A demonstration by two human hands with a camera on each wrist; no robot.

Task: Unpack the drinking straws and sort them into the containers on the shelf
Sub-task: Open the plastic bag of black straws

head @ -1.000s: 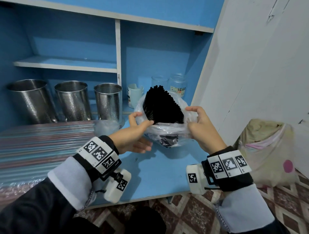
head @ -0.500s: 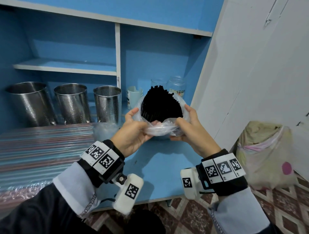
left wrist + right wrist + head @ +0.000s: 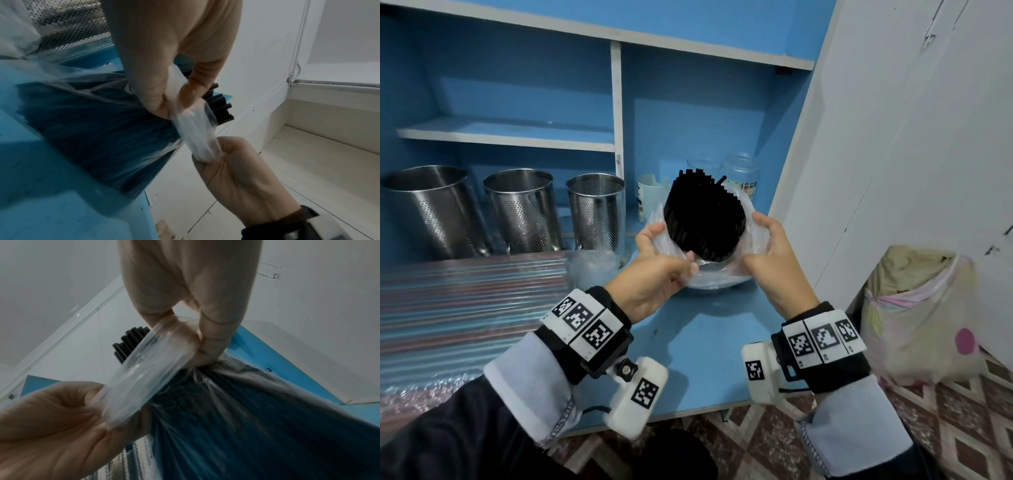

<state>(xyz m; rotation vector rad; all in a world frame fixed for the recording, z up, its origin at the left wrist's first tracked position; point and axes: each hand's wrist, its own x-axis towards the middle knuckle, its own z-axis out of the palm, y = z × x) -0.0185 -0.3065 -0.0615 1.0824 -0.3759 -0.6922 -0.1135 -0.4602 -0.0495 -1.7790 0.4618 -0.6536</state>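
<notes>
A thick bundle of black straws [image 3: 703, 216] stands upright in a clear plastic bag [image 3: 751, 236], its top ends sticking out of the bag's mouth. My left hand [image 3: 659, 270] pinches the bag's rim on the left side. My right hand [image 3: 770, 253] pinches the rim on the right. In the left wrist view the bag's edge [image 3: 195, 136] is stretched between both hands, with straw tips [image 3: 220, 105] behind it. The right wrist view shows the same stretched edge [image 3: 141, 379] and the straw tips [image 3: 129, 340]. Three perforated steel containers [image 3: 524, 209] stand on the shelf to the left.
A large pack of striped coloured straws [image 3: 465, 301] lies on the blue counter [image 3: 709, 342] at the left. A white mug [image 3: 649, 195] and glass jars [image 3: 739, 174] stand behind the bundle. A stuffed bag [image 3: 921, 315] sits on the tiled floor at right, by a white wall.
Both hands have pushed the bag's mouth down around the bundle, so more of the black straws stands bare. The bundle has lifted slightly and moved towards me.
</notes>
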